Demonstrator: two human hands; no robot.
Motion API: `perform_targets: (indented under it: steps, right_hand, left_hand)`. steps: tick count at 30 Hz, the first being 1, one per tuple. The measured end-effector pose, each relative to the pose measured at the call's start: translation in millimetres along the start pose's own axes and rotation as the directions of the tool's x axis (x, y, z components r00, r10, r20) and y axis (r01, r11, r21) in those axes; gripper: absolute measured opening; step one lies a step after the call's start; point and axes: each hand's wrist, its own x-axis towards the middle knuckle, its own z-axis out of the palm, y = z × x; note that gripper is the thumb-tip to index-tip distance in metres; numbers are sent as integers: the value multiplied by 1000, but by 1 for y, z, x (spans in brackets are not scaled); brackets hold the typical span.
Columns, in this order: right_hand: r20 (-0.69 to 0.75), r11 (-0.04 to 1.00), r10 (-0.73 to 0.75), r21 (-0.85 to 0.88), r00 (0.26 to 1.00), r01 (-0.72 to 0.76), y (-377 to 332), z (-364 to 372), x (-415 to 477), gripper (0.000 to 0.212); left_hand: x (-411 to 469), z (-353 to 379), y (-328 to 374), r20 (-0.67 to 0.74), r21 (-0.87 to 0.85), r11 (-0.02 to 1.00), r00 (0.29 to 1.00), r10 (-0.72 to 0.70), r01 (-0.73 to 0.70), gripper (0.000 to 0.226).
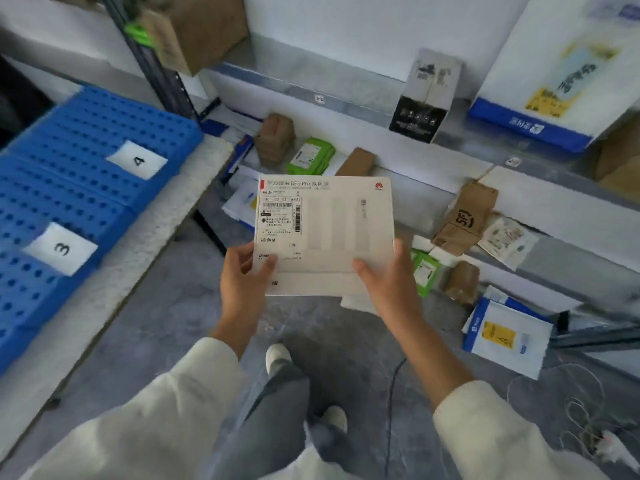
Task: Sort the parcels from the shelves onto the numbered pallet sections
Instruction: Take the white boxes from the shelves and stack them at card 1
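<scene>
I hold a flat white box parcel (332, 230) with a shipping label and a red logo in front of me, above the grey floor. My left hand (244, 275) grips its lower left corner, thumb on top. My right hand (388, 275) grips its lower right edge. To the left lies the blue perforated pallet (86, 133), carrying white paper signs marked 4 (138, 160) and 3 (61, 249). Metal shelves (346, 102) ahead and to the right hold other parcels.
On the shelves sit brown paper parcels (465, 220), green packets (311, 155), a black-and-white box (426, 98) and a large white-and-blue bag (554, 71). A white-and-blue mailer (505, 337) leans low on the right. Loose cables (571, 410) lie on the floor at right. My feet stand below the parcel.
</scene>
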Motion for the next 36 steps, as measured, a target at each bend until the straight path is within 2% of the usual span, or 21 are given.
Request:
perform_targets:
  steps: [5,11,15,22,29,36]
  right_hand:
    - [-10,980,-193,48,981,194,-58,-1,-53,73]
    - [236,963,-265,111,935,245,-116,20,-93,76]
    - [360,924,-382,159,851,348,-161,51,-130,82]
    - [493,846,-528,239,692,476,-232,123,-220,74]
    - [634,804,-570,298,523,514,-278,211,-343,77]
    - [698,763,-596,339,397,550,-316,280,-430,73]
  left_hand:
    - [-44,-76,28,-120,-86,994,991,60,-71,25]
    - [-85,-164,41,-290,-136,984,955,69,-112,25]
    - [-108,-227,39,-434,-189,971,900,51,-147,25]
    - [-161,-348,12,-608,-209,956,793,40,-209,27]
    - [-220,-482,-33,-735,-209,959,678,-27,-189,34]
    - [-249,-583,-64,-821,-243,945,566,-79,-220,32]
